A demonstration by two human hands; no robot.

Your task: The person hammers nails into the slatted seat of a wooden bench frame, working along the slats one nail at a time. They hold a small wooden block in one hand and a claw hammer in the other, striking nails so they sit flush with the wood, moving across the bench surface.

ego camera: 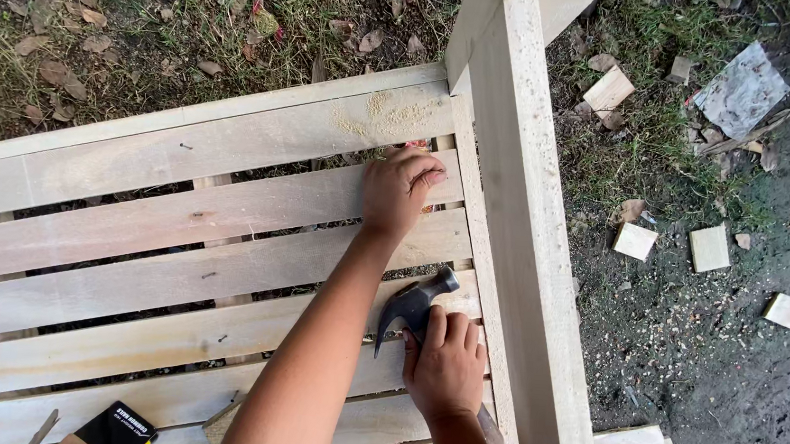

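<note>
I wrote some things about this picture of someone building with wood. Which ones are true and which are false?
1. The right hand grips a claw hammer. True.
2. The left hand holds a saw. False: it presses flat on a wooden slat.
3. Small wood offcuts lie on the ground. True.
4. The slats are painted blue. False: they are bare pale wood.
5. Sawdust lies on the top slat. True.
</note>
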